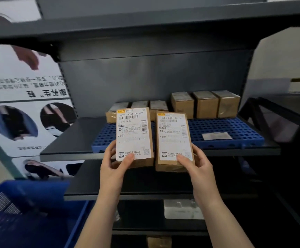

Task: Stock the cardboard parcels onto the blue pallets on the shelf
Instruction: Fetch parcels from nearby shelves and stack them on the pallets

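I hold two flat cardboard parcels side by side in front of the shelf, label sides up. My left hand (114, 160) grips the near end of the left parcel (134, 135), marked V561. My right hand (195, 161) grips the near end of the right parcel (174, 138), marked K301. Both hang over the front edge of the blue pallet (235, 129) on the dark shelf. At the pallet's back stand three low parcels (140, 105) and three taller boxes (205, 103) in a row.
A small white slip (216, 136) lies on the pallet's right front. A blue plastic crate (29, 212) stands at the lower left. Posters (24, 108) lean left of the shelf. Lower shelves hold a white packet (183, 209) and another cardboard box (159, 242).
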Available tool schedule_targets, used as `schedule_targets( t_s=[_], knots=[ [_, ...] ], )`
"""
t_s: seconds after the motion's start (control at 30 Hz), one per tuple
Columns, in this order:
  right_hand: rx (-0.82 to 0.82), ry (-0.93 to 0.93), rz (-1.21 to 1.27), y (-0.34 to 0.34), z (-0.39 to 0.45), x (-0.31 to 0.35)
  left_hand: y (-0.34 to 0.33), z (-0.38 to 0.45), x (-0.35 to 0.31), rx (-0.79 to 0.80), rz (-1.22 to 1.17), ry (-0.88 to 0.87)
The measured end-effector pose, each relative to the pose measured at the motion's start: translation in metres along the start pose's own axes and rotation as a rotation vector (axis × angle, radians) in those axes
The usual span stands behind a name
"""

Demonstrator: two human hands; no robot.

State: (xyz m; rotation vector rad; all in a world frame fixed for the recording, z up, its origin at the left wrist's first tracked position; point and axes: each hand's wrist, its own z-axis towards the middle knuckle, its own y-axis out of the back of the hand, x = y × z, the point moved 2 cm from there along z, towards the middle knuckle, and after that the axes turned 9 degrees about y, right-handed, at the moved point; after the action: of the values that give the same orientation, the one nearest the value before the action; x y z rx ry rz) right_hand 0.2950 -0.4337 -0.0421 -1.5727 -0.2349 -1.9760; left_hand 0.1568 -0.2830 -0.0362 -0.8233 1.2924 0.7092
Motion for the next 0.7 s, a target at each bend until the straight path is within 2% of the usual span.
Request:
schedule_targets(
  t_s=[0.3,0.7],
  knots=[
    [0.054,0.01,-0.01,-0.112,0.029,-0.01,0.084,0.056,-0.024,-0.059,-0.019,-0.046],
    [0.037,0.09,-0.046,-0.221,0.075,-0.025,0.159,0.14,-0.042,-0.033,-0.063,-0.082]
  ],
)
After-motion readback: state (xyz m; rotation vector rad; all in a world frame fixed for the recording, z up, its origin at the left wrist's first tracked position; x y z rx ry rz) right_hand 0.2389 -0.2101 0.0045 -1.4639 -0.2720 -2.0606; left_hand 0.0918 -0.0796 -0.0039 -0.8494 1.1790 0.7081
